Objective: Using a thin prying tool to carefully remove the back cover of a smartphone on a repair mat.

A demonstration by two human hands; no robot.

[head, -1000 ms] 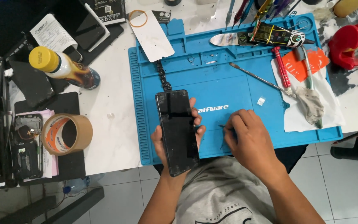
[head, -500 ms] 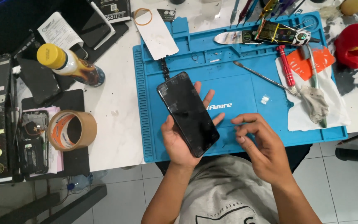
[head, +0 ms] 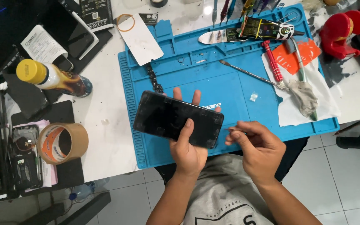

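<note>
Black, glossy and flat, the rectangular smartphone (head: 178, 119) lay across the left hand (head: 187, 146), held above the near edge of the blue silicone repair mat (head: 230, 87). The phone was turned roughly crosswise, one end tilted toward the bottle side of the bench. Left fingers showed past its far edge and the thumb pressed on its face, so that hand gripped the phone.

The right hand (head: 257, 148) sat just beside the phone's right end, fingers curled and pinched at a thin, pale sliver; what the sliver was could not be told.

On the mat, well apart from the hands: a thin metal spudger (head: 248, 75), a red-handled screwdriver (head: 273, 66) and a grey crumpled cloth (head: 303, 95) on white paper. A white card (head: 140, 39) lay over the mat's far left corner. Left of the mat on the white table (head: 105, 121) stood a brown roll of packing tape (head: 62, 143) and a yellow-capped bottle (head: 53, 79) lying on its side. A red tape dispenser (head: 340, 31) sat at the far right.
</note>
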